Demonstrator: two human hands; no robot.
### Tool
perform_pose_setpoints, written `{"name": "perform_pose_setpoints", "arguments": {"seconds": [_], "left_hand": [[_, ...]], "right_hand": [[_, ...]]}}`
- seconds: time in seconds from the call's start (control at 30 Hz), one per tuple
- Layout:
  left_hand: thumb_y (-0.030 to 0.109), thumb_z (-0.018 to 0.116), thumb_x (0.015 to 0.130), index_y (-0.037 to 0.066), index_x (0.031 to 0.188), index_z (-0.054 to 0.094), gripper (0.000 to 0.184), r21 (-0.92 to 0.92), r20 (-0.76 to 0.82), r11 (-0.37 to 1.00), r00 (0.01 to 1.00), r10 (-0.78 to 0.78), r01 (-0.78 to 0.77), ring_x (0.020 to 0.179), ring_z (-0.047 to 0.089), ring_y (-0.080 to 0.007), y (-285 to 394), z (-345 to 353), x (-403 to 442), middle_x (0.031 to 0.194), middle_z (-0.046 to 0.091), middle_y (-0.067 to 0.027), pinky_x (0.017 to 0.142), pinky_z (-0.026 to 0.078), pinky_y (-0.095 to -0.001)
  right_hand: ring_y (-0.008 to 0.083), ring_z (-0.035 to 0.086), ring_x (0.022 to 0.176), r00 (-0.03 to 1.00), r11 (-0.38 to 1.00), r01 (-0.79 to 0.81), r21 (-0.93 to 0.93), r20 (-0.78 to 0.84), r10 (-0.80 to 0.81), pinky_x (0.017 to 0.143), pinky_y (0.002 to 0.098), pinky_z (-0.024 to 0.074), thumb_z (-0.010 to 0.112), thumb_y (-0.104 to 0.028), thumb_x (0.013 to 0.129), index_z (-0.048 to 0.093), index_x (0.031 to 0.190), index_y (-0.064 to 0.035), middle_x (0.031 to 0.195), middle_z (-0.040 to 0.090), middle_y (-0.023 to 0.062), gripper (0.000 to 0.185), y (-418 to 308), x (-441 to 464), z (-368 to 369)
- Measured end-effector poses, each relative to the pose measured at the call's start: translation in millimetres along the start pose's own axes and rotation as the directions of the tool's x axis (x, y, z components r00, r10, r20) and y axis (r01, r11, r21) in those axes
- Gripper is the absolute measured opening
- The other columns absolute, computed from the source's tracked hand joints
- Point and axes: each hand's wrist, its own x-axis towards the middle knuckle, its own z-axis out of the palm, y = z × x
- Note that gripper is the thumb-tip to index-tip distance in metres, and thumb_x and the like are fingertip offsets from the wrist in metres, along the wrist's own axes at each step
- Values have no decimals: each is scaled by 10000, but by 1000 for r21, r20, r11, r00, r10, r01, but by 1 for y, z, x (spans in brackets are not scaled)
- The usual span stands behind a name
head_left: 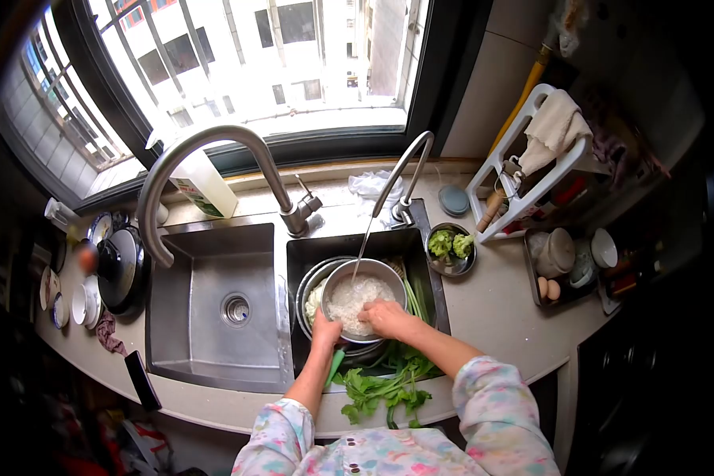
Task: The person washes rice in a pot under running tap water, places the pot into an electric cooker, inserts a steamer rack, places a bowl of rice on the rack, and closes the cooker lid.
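Head view: in the right-hand basin of the steel double sink (pixel 281 317), a round, silver-grey metal bowl (pixel 395 284), upright and about midway between the basin's back and front edges. Directly ahead of the torso and just beyond both wrists; being round, without any long axis to line up. Inside, wet white grains (pixel 349 300), probably rice, under a thin stream of water (pixel 362 258) from the slim, curved metal faucet (pixel 420 147) at the sink's back edge.

Nearest to the bowl's front left rim, the left hand (pixel 326 327): gripping there by the thumb side, with the remaining fingers mostly hidden against the outside. From the front right rim inward, the right hand (pixel 385 318): fingers curled and dipped into the grains, too buried to tell whether closed on any. Both hands thus at the bowl, one at its wall, one over its contents.

Left forearm steep, rising from the front edge of the table (pixel 508 317) with a slight lean to the right; right forearm longer in reach, slanting up and leftward across the basin's front right corner.

Around and below the bowl, a larger round metal vessel (pixel 303 300), partly covered. Beside the right forearm, at the basin's front edge, leafy green stalks (pixel 373 390).
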Motion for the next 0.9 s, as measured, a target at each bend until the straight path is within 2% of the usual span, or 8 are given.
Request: {"name": "perform_pose_setpoints", "arguments": {"seconds": [0.2,0.3,0.47,0.57,0.63,0.73,0.83,0.9], "left_hand": [[-94,501,595,62,1233,399,665,44,40,990,991,131,-133,775,623,-261,-45,-7,33,989,574,-124,470,550,-364],[-74,532,600,65,1234,390,665,-70,171,994,980,100,-90,791,619,-258,-27,-9,20,1022,555,-127,484,546,-346],[-41,609,614,78,1191,420,619,-50,352,998,936,-29,50,729,624,-185,10,-19,-5,952,570,-70,472,539,-297],[-10,648,629,76,1177,426,597,-63,402,995,915,-48,80,711,623,-171,11,-26,-6,927,580,-53,479,538,-279],[-7,650,629,70,1209,395,639,-64,376,996,926,-39,68,725,622,-175,15,-26,-11,978,571,-71,466,531,-266],[-12,639,624,55,1318,280,785,22,264,994,959,102,-111,897,604,-264,18,-20,-20,1111,525,-156,632,549,-341],[-8,633,624,47,1390,142,911,563,49,684,844,534,-465,1121,474,-375,12,-9,-24,1245,420,-245,893,449,-412],[-2,635,650,25,1390,153,884,591,54,693,877,478,-414,1241,332,-404,20,-5,-33,1302,352,-276,1040,287,-395]], "right_hand": [[293,528,1026,967,957,-251,144,-3,254,823,416,464,490,-87,774,617,953,-97,1053,552,106,220,-22,25,-25],[305,529,1019,914,978,-108,177,-370,168,816,424,461,512,-94,753,575,987,-63,1063,545,132,245,-28,47,-1],[257,530,968,931,979,195,59,-324,-166,773,390,450,535,-116,735,589,899,-80,1001,575,92,177,-29,50,20],[239,532,959,918,923,381,-60,-97,-386,760,389,449,566,-167,712,613,824,-94,976,585,53,142,-13,30,24],[240,565,894,936,936,340,-90,-63,-346,729,380,458,564,-192,722,631,792,-105,892,609,34,130,-9,16,8],[260,593,876,986,986,160,-41,53,-158,722,388,469,551,-177,737,644,820,-116,869,631,70,139,-13,4,-17],[282,605,879,977,996,-53,71,209,37,739,404,475,538,-147,743,654,870,-135,894,640,111,173,-16,1,-10],[294,605,895,983,986,-133,104,143,118,761,417,474,523,-129,749,659,903,-152,936,638,127,207,-8,9,3]]}}
